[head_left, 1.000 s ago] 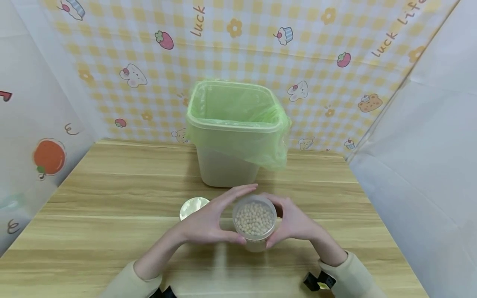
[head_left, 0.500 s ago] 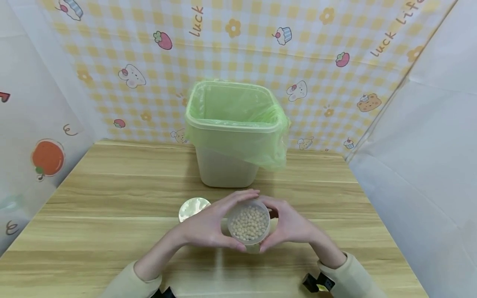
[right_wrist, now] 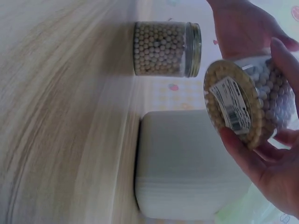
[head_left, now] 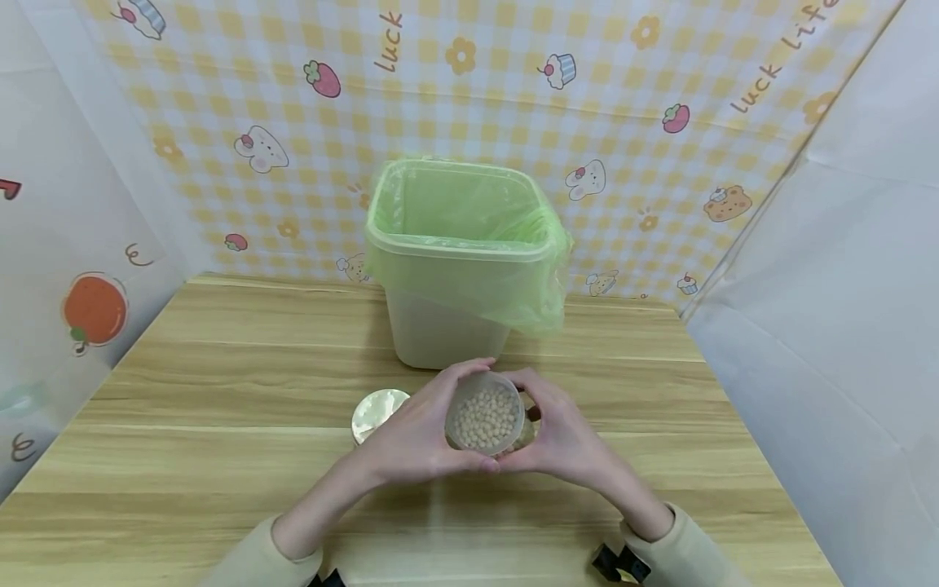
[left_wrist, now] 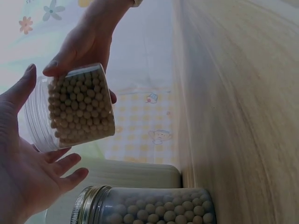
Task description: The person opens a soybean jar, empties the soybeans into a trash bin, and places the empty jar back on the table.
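Jar (left_wrist: 80,106) of beige balls (head_left: 482,419): where is it, and what's got hold of it?

— Off the table (head_left: 220,469), between both hands. Right hand (head_left: 563,430) clamped on it: digits round the wall, one across the base edge. Left hand (head_left: 418,432) curved round the mouth end; how hard it presses, can't tell.

Why two hands?

— My read: wide, smooth, filled with loose balls, no lid showing on it. One side steadies, the other carries. It's tilted, mouth leaning toward the left palm. Right wrist view catches the base, barcode label (right_wrist: 232,105) and all.

And the second jar?

— Lidded jar (right_wrist: 160,49) stands upright on the table, just past the left hand, partly covered by it from above. Probably parked there to leave the grip elbow room.

Bin?

— Lined bin (head_left: 443,326), beyond both hands, mouth up, apart from the grip. Green liner (head_left: 531,285) folded over its rim, presumably so it stays put.
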Demonstrator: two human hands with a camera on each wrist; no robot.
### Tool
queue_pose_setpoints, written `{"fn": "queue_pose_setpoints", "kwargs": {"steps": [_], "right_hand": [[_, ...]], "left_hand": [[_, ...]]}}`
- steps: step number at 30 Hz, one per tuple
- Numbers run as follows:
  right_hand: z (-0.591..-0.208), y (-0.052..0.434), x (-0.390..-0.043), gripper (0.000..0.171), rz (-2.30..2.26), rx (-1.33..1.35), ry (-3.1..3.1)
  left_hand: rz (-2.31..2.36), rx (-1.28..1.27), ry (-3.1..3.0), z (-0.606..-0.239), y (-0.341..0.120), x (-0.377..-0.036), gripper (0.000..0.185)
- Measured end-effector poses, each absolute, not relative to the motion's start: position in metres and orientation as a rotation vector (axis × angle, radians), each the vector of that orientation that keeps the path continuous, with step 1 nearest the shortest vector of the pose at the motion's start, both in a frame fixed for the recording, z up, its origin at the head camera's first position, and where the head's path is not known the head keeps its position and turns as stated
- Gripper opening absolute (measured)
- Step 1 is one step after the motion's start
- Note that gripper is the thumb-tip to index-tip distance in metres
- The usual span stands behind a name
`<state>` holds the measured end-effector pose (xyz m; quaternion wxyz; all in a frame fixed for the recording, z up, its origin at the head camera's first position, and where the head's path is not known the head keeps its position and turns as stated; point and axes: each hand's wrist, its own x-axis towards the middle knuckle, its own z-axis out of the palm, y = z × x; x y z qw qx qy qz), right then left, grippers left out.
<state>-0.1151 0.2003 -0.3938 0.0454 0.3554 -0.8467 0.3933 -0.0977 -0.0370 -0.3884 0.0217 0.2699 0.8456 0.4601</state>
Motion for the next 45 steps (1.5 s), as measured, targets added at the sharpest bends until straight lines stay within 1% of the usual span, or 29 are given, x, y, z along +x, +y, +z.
{"fn": "queue_pose_setpoints", "kwargs": {"steps": [5, 10, 14, 17, 22, 25, 28, 33, 37, 45], "right_hand": [[-0.394, 0.199, -0.114, 0.094, 1.109, 1.023, -2.559], [-0.397, 0.203, -0.117, 0.091, 1.33, 1.077, -2.548], [-0.394, 0.209, -0.121, 0.087, 1.659, 1.223, -2.537], [-0.393, 0.213, -0.123, 0.088, 1.833, 1.373, -2.512], [-0.395, 0.217, -0.127, 0.093, 1.911, 1.602, -2.439], [-0.395, 0.217, -0.126, 0.091, 1.914, 1.648, -2.437], [-0.393, 0.216, -0.124, 0.089, 1.845, 1.609, -2.496], [-0.39, 0.213, -0.117, 0.093, 1.619, 1.455, -2.598], [-0.391, 0.208, -0.111, 0.094, 1.561, 1.334, -2.601], [-0.394, 0.199, -0.107, 0.088, 1.362, 1.071, -2.6]], "left_hand": [[1.409, 0.789, 2.69, -0.387, -0.035, -0.096, 0.108], [1.44, 0.853, 2.586, -0.386, -0.041, -0.098, 0.112], [1.52, 0.994, 2.373, -0.383, -0.049, -0.102, 0.108], [1.538, 1.125, 2.233, -0.383, -0.053, -0.105, 0.103], [1.529, 1.274, 2.095, -0.384, -0.055, -0.108, 0.1], [1.53, 1.301, 2.066, -0.385, -0.055, -0.107, 0.099], [1.507, 1.309, 2.09, -0.386, -0.055, -0.106, 0.101], [1.445, 1.298, 2.211, -0.388, -0.053, -0.104, 0.101], [1.446, 1.174, 2.306, -0.389, -0.051, -0.101, 0.1], [1.442, 0.946, 2.528, -0.388, -0.047, -0.097, 0.103]]}}
